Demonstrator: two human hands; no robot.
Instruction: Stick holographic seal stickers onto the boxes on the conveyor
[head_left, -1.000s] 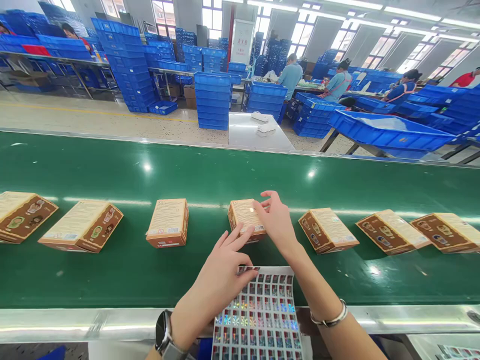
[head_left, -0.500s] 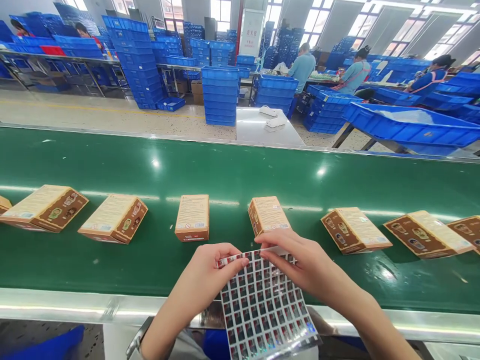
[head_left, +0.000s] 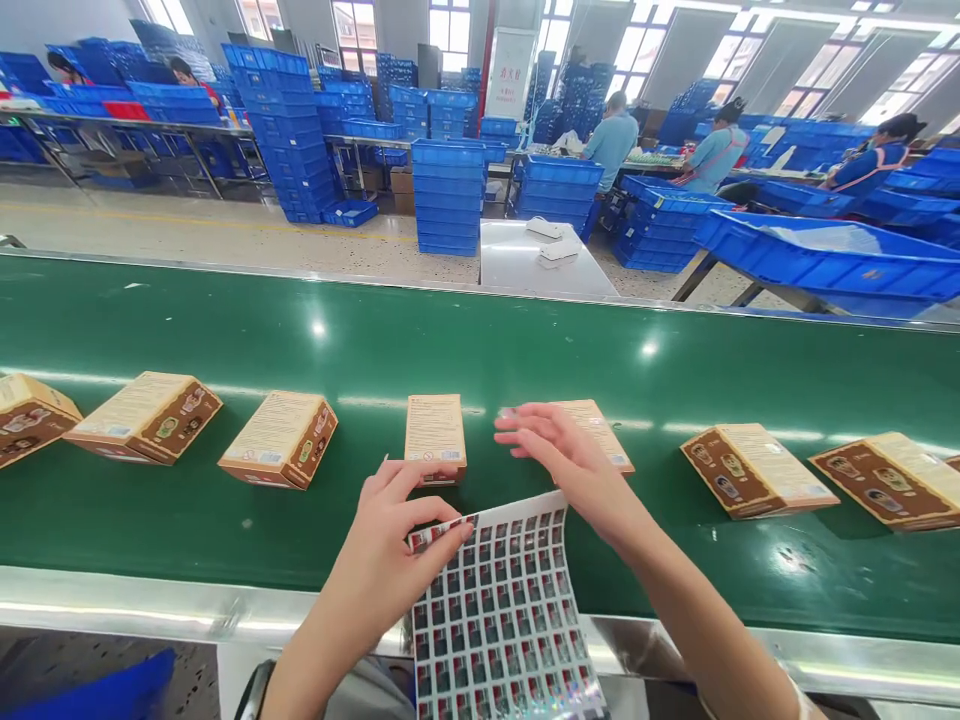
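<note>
Here, our left hand (head_left: 386,545) pinches the sticker sheet (head_left: 502,625) near its far left corner, while our right hand (head_left: 589,470) hangs with fingers loosely parted; whether they carry a sticker we cannot tell. Just beyond our left hand, which is the nearer one, the printed carton (head_left: 435,425) lies on the green conveyor belt (head_left: 465,335), its long axis running near to far.

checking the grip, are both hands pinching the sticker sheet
No, only the left hand pinches the sticker sheet, while the fingers of the right hand stretch out over the green belt.
</note>
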